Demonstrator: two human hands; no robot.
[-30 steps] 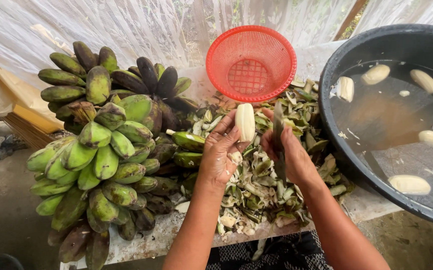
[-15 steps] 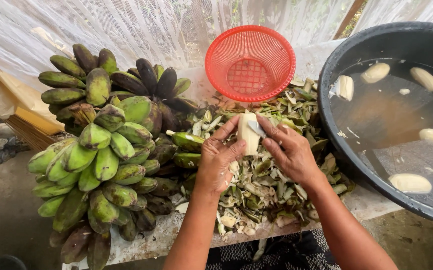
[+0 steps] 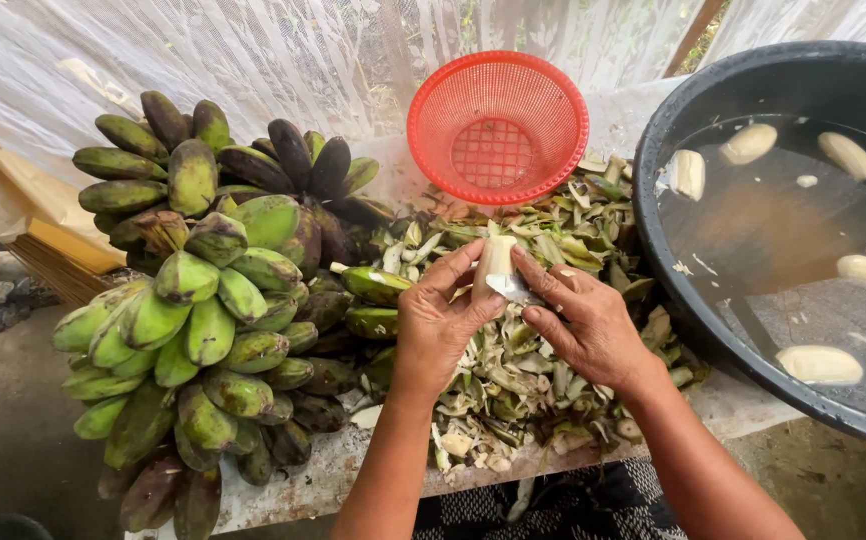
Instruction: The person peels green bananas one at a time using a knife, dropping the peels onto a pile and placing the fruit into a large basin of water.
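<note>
Fingers (image 3: 458, 275) of the left hand (image 3: 438, 325) are curled round a pale peeled banana (image 3: 496, 262), pinching it upright from the left side; the fingers of the right hand (image 3: 588, 325) are closed on a small knife (image 3: 513, 290) whose blade lies against the banana's lower half, thumb close to the edge. The banana is held in the air above the heap of green peelings (image 3: 513, 370), between the two hands.

Risks noted:
- The blade works right beside the left thumb and fingertips. A wet, slippery fruit could turn in the grip and bring the edge onto skin.
- The banana is gripped only at its sides. If it slips it would likely drop into the peelings and pick up dirt.
- The peelings lie deep on the tabletop (image 3: 323, 480) and reach its front edge; some could slide off onto the lap below.
- The red plastic basket (image 3: 498, 125) stands tipped on its rim behind the heap and looks unsteady.
- The bunches of green bananas (image 3: 213, 300) hang over the tabletop's left edge; a knock could send them down.
- The black tub (image 3: 673, 150) of water, with peeled bananas (image 3: 818, 362) floating in it, sits just beside the right forearm and overhangs the corner.
</note>
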